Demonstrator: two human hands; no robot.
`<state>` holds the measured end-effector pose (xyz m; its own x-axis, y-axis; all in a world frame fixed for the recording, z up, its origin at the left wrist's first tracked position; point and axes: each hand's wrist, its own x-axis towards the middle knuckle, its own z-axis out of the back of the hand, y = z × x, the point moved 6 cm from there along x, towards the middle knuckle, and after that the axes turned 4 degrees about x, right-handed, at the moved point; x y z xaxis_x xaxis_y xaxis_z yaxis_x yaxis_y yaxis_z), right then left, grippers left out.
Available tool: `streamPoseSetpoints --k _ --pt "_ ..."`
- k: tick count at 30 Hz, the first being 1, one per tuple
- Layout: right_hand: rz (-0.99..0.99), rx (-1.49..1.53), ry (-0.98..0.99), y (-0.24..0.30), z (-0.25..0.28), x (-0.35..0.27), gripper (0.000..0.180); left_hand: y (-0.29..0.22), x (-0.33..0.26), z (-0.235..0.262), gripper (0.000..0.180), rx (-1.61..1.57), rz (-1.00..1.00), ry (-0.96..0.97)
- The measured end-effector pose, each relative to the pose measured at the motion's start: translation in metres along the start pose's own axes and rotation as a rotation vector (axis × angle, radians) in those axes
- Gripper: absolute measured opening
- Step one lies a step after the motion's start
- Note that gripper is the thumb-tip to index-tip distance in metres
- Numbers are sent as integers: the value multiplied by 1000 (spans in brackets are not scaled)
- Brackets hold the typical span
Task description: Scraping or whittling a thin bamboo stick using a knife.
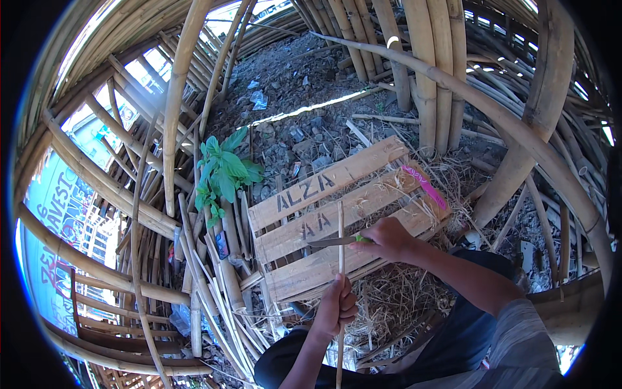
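My left hand (335, 306) is closed round a thin bamboo stick (341, 260) that stands nearly upright in front of me. In my right hand (387, 240) is a knife (332, 242) with a green handle. Its blade points left and lies across the stick, above my left fist; I cannot tell how deep the edge sits. Behind both hands is a slatted wooden crate panel (337, 170) with dark stencilled marks and a pink patch at its right end. The stick's upper end reaches over the middle slats.
Several split bamboo strips (217, 305) lean at the left beside a leafy green plant (223, 170). Pale shavings (395, 311) cover the ground by my legs. A long bamboo pole (483, 87) slants across the upper right, and thick bamboo posts (435, 78) stand behind the panel.
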<state>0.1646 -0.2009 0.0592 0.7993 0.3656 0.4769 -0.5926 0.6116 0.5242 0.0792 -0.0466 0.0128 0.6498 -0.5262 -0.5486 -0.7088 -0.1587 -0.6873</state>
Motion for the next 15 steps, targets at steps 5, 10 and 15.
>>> streamPoseSetpoints --k 5,10,15 --pt "9 13 28 22 -11 -7 47 0 -1 2 42 -44 -25 49" --pt "-52 -89 -76 -23 6 1 48 12 -3 -4 40 14 38 45" --pt "-85 -6 61 -3 -18 -9 50 16 -1 0 40 -130 87 57"
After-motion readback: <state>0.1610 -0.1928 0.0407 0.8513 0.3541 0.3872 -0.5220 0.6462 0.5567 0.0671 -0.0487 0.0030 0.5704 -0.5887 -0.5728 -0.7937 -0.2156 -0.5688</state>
